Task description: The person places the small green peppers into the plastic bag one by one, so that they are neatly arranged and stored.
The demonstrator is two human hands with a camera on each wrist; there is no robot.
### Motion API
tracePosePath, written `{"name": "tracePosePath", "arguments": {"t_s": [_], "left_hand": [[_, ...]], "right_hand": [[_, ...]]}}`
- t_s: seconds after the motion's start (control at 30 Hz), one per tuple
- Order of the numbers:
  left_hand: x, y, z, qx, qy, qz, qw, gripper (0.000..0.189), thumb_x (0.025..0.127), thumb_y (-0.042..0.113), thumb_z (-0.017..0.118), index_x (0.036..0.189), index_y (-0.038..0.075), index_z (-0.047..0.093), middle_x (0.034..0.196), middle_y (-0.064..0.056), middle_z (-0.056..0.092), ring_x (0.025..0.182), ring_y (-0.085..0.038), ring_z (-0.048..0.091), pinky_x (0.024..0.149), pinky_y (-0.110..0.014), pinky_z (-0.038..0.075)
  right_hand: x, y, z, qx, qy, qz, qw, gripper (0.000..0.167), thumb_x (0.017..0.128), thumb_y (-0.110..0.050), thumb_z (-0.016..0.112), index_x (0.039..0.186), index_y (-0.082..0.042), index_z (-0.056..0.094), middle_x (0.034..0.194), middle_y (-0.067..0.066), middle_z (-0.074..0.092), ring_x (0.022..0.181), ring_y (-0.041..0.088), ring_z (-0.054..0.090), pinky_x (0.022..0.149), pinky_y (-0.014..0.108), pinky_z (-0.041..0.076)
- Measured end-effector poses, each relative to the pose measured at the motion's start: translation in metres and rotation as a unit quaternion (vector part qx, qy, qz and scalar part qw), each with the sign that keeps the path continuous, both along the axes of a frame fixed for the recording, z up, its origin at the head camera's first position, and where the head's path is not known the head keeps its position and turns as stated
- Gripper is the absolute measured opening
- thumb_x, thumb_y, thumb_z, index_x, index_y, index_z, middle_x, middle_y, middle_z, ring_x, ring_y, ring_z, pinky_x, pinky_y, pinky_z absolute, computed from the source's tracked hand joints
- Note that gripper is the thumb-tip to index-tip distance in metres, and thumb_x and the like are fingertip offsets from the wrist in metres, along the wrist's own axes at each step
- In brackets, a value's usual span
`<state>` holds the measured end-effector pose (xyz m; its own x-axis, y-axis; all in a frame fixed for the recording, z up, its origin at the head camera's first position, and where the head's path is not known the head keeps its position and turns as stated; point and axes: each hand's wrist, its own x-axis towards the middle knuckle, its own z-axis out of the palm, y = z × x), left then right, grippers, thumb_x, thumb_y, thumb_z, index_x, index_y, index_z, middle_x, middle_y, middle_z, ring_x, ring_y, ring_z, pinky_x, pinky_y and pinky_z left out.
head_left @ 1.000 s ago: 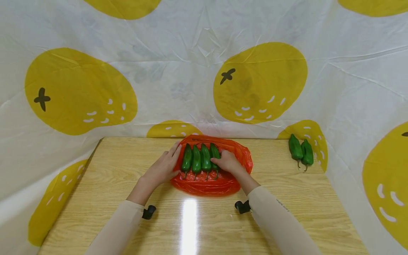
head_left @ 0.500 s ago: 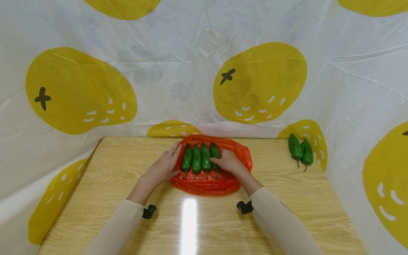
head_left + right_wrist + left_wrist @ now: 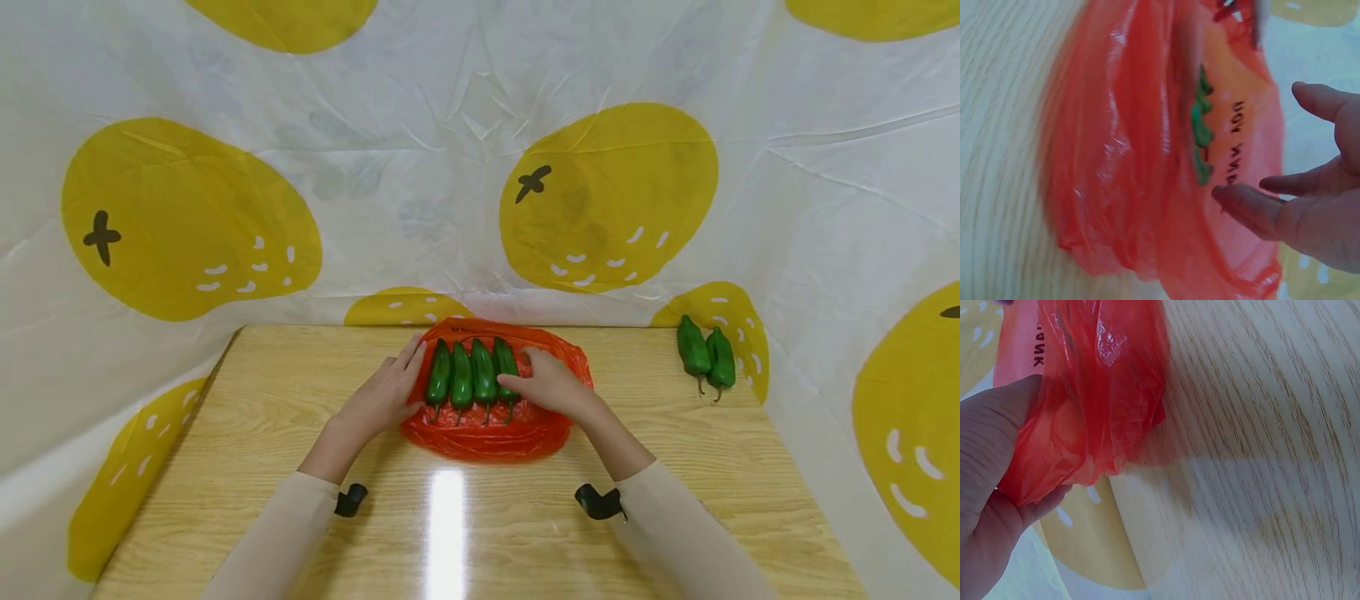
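Note:
Several green peppers (image 3: 461, 375) lie side by side, stems toward me, in a red plastic bag (image 3: 480, 446) at the back middle of the table. My left hand (image 3: 378, 392) grips the bag's left edge, and in the left wrist view the thumb (image 3: 1004, 400) lies on the near side of the red plastic (image 3: 1104, 394) with a finger behind it. Just right of the rightmost pepper, my right hand (image 3: 551, 379) is held over the bag with its fingers spread and nothing in them. The right wrist view shows the right hand (image 3: 1316, 200) apart from the peppers (image 3: 1200, 131).
Two more green peppers (image 3: 705, 354) lie at the back right of the wooden table (image 3: 300, 358). A sheet (image 3: 420, 200) printed with yellow fruit hangs behind the table and along both sides. Black wrist devices (image 3: 600, 502) sit at the sleeves.
My right hand has drawn back slightly to the right from the rightmost pepper, its forearm also shifting right. The left hand and the bag have stayed in place.

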<state>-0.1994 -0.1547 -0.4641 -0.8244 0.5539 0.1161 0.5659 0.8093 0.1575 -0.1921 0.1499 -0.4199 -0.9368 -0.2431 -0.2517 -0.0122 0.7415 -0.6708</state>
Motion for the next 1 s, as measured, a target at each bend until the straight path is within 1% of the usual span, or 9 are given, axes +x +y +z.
{"name": "tracePosePath", "arguments": {"t_s": [0.07, 0.17, 0.3, 0.53, 0.7, 0.77, 0.87, 0.93, 1.0], "left_hand": [[0.0, 0.0, 0.0, 0.001, -0.003, 0.002, 1.0, 0.103, 0.085, 0.027, 0.087, 0.161, -0.006, 0.025, 0.171, -0.021, 0.018, 0.119, -0.045, 0.06, 0.106, -0.048, 0.053], [-0.001, -0.001, 0.0, 0.002, -0.005, 0.001, 1.0, 0.104, 0.085, 0.026, 0.087, 0.161, -0.006, 0.023, 0.171, -0.021, 0.018, 0.12, -0.044, 0.059, 0.106, -0.047, 0.053], [0.0, -0.001, -0.001, 0.006, 0.0, -0.004, 1.0, 0.104, 0.086, 0.025, 0.087, 0.161, -0.007, 0.023, 0.17, -0.022, 0.019, 0.12, -0.045, 0.059, 0.105, -0.047, 0.053], [0.0, -0.002, -0.001, 0.011, -0.002, -0.003, 0.9999, 0.102, 0.086, 0.023, 0.086, 0.161, -0.007, 0.023, 0.17, -0.022, 0.02, 0.12, -0.045, 0.059, 0.105, -0.048, 0.053], [-0.001, 0.0, -0.002, 0.008, -0.01, 0.002, 0.9999, 0.105, 0.085, 0.024, 0.087, 0.161, -0.007, 0.023, 0.171, -0.022, 0.019, 0.119, -0.047, 0.059, 0.105, -0.05, 0.053], [-0.001, 0.0, -0.002, 0.006, -0.012, 0.003, 0.9999, 0.106, 0.084, 0.025, 0.088, 0.161, -0.007, 0.022, 0.171, -0.021, 0.019, 0.119, -0.048, 0.059, 0.105, -0.05, 0.053], [0.0, 0.0, -0.002, 0.004, -0.012, 0.004, 0.9999, 0.106, 0.084, 0.024, 0.088, 0.161, -0.007, 0.023, 0.171, -0.021, 0.019, 0.119, -0.047, 0.059, 0.104, -0.049, 0.054], [0.0, 0.0, -0.002, 0.005, -0.011, 0.004, 0.9999, 0.105, 0.084, 0.024, 0.088, 0.161, -0.006, 0.023, 0.171, -0.021, 0.02, 0.12, -0.047, 0.059, 0.104, -0.049, 0.054], [0.0, 0.0, -0.003, 0.004, -0.01, 0.005, 0.9999, 0.105, 0.084, 0.024, 0.088, 0.161, -0.006, 0.023, 0.17, -0.021, 0.021, 0.12, -0.046, 0.059, 0.104, -0.049, 0.054]], "right_hand": [[0.004, 0.004, 0.006, -0.007, 0.005, 0.007, 0.9999, 0.09, 0.097, -0.053, 0.065, 0.158, 0.005, 0.033, 0.161, 0.025, 0.04, 0.145, 0.045, 0.042, 0.117, 0.06, 0.04], [0.01, 0.012, 0.012, -0.026, 0.01, 0.019, 0.9994, 0.088, 0.097, -0.052, 0.066, 0.158, 0.002, 0.034, 0.16, 0.022, 0.042, 0.14, 0.043, 0.05, 0.113, 0.058, 0.045], [0.015, 0.025, 0.016, -0.069, 0.009, 0.034, 0.997, 0.081, 0.098, -0.047, 0.068, 0.158, -0.001, 0.036, 0.16, 0.019, 0.044, 0.135, 0.041, 0.056, 0.106, 0.054, 0.052], [0.021, 0.051, 0.016, -0.126, 0.019, 0.054, 0.9903, 0.068, 0.1, -0.032, 0.069, 0.157, -0.009, 0.04, 0.158, 0.016, 0.045, 0.136, 0.042, 0.054, 0.107, 0.054, 0.052], [0.025, 0.073, 0.012, -0.165, 0.041, 0.072, 0.9829, 0.067, 0.101, -0.03, 0.069, 0.157, -0.009, 0.039, 0.156, 0.017, 0.047, 0.136, 0.043, 0.053, 0.107, 0.053, 0.052], [0.026, 0.083, 0.011, -0.179, 0.052, 0.074, 0.9797, 0.067, 0.101, -0.028, 0.068, 0.157, -0.007, 0.039, 0.155, 0.017, 0.048, 0.135, 0.043, 0.053, 0.106, 0.049, 0.054], [0.027, 0.098, 0.009, -0.197, 0.066, 0.069, 0.9758, 0.064, 0.102, -0.024, 0.067, 0.157, -0.006, 0.039, 0.152, 0.019, 0.05, 0.135, 0.044, 0.053, 0.101, 0.035, 0.057], [0.028, 0.107, 0.008, -0.207, 0.074, 0.062, 0.9736, 0.062, 0.103, -0.021, 0.066, 0.157, -0.006, 0.039, 0.152, 0.022, 0.05, 0.135, 0.046, 0.053, 0.098, 0.026, 0.056], [0.029, 0.116, 0.006, -0.214, 0.082, 0.053, 0.972, 0.061, 0.103, -0.018, 0.064, 0.157, -0.005, 0.039, 0.152, 0.025, 0.049, 0.135, 0.047, 0.052, 0.096, 0.02, 0.055]]}}
